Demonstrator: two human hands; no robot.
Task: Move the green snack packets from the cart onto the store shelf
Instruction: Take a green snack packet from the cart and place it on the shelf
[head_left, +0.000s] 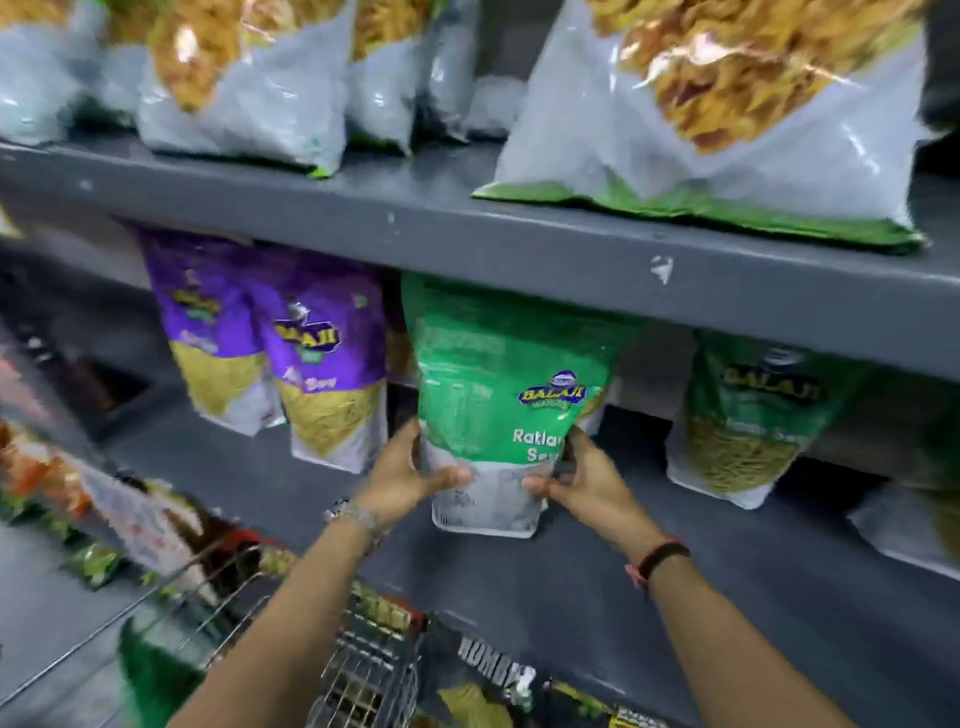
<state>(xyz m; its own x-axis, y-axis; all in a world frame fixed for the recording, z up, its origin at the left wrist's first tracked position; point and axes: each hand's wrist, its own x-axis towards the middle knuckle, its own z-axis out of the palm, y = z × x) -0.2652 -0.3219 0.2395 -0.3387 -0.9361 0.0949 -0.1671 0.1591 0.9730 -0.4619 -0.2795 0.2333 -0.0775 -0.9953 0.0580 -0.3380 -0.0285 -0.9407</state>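
The green packet (498, 395) at the centre of the frame carries a blue and yellow "BALAJI" badge, with white letters "Ratla" and "Se" below it, the rest covered. Left of it, a purple packet (322, 364) shows the same "BALAJI" badge and blurred words ending in "Sev". At the right, another green packet (753, 415) reads "BALAJI". At the bottom, a dark label (493, 665) shows "HOMB"; the rest is unreadable.

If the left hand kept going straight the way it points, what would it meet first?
The left hand already grips the green packet. Pushed onward, probably the shelf's dark back wall, though depth is unclear.
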